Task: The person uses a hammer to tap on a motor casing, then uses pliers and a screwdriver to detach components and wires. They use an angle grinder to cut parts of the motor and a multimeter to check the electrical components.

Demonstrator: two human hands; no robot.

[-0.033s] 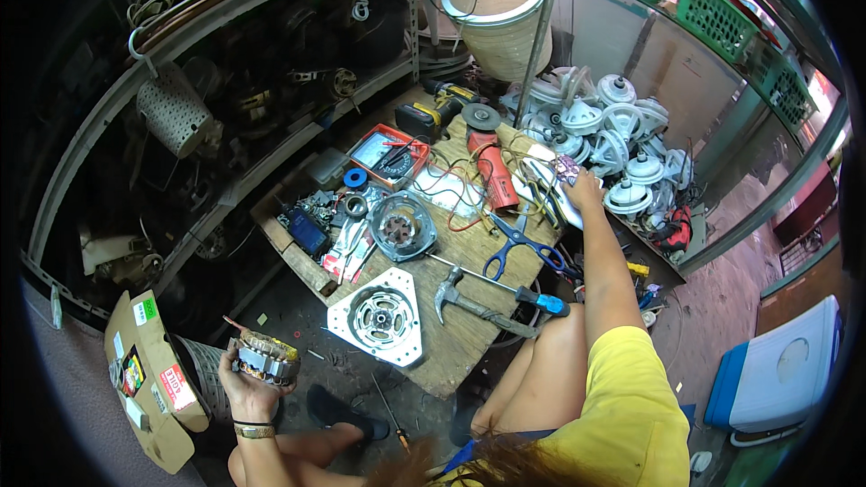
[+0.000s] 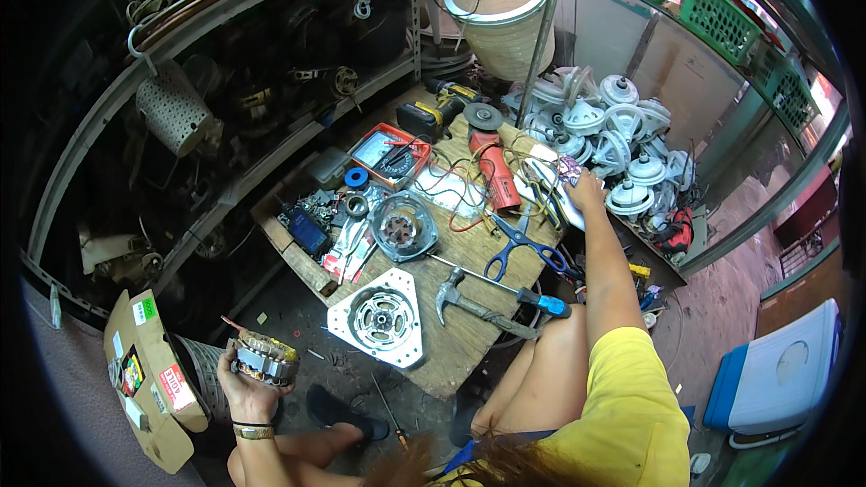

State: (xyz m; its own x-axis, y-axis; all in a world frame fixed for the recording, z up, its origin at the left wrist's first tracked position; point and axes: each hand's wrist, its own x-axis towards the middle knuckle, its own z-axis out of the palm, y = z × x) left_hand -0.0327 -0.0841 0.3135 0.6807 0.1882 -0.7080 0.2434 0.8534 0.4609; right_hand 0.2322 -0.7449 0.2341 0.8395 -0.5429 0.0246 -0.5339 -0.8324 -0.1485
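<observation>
At the lower left my left hand (image 2: 247, 395) is closed around a motor stator (image 2: 268, 365) with copper windings, off the table's side. My right hand (image 2: 587, 191) reaches to the table's far right, its fingers on a small purple-and-white patterned thing (image 2: 567, 169); its kind is not clear. On the wooden table (image 2: 451, 362) lie a triangular metal motor cover (image 2: 377, 317), a round motor housing (image 2: 402, 226), a claw hammer (image 2: 478, 305), a blue-handled screwdriver (image 2: 542, 303) and blue scissors (image 2: 519, 248). Pliers (image 2: 544, 201) lie near my right hand.
A red angle grinder (image 2: 492, 167), a multimeter (image 2: 390, 156) and a cordless drill (image 2: 437, 113) stand at the table's back. White fan motor parts (image 2: 622, 140) are heaped at right. A cardboard box (image 2: 149, 379) and a cooler (image 2: 776, 370) flank me.
</observation>
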